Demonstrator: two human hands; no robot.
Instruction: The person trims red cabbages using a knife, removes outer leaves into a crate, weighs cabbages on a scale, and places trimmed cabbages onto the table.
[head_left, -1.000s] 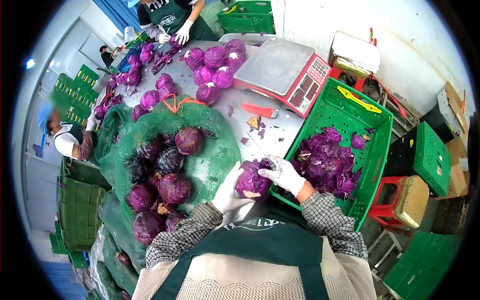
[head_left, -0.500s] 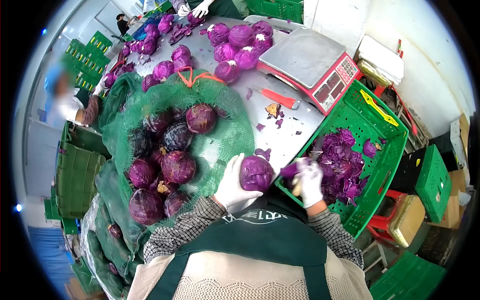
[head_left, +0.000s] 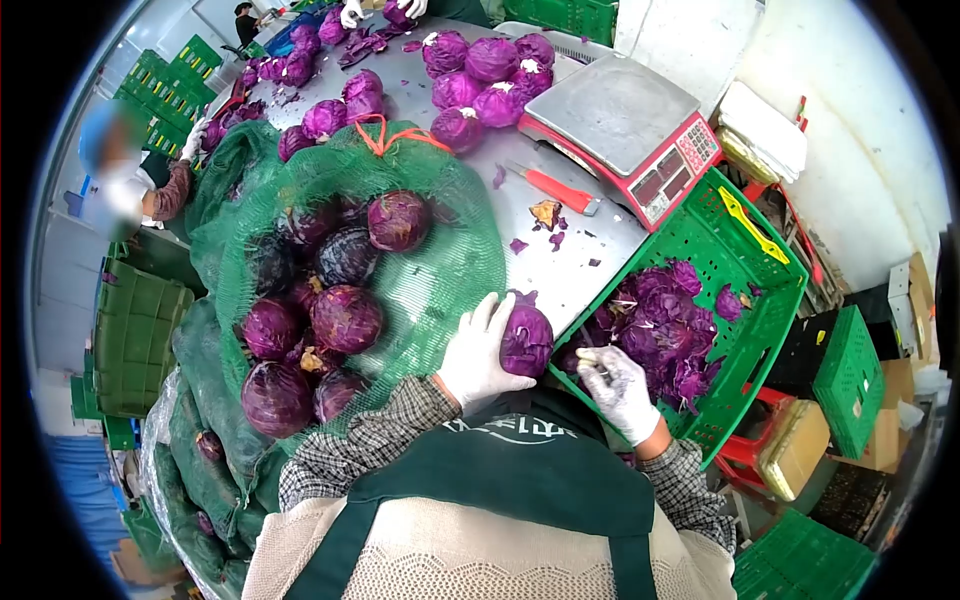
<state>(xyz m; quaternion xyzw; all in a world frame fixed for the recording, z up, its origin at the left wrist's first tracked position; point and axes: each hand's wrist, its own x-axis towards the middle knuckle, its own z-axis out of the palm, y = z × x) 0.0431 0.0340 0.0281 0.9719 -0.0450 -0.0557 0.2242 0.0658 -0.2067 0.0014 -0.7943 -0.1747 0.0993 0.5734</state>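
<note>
My left hand (head_left: pixel 487 352), in a white glove, cups a peeled red cabbage (head_left: pixel 527 341) at the table's near edge, its thumb below and fingers along the left side. My right hand (head_left: pixel 620 392), also gloved, is over the near left rim of the green crate (head_left: pixel 783 330), with curled fingers. Something small and pale shows at those fingertips, too small to make out. Loose purple cabbage leaves (head_left: pixel 662 325) are heaped inside the crate. Left of my left hand, a green mesh bag (head_left: pixel 445 290) lies open around several unpeeled red cabbages (head_left: pixel 347 319).
Beyond the bag, several peeled cabbages (head_left: pixel 493 60) sit on the metal table (head_left: pixel 590 245). A red-handled knife (head_left: pixel 555 187) lies near the red scale (head_left: pixel 625 120). A person (head_left: pixel 130 175) stands at the left; another person's gloved hands (head_left: pixel 410 8) are at the far end.
The purple leaf that was at my right hand is gone from its fingers, and that hand has moved slightly down. My left hand stays on the cabbage, which has turned a little. The view has shifted slightly.
</note>
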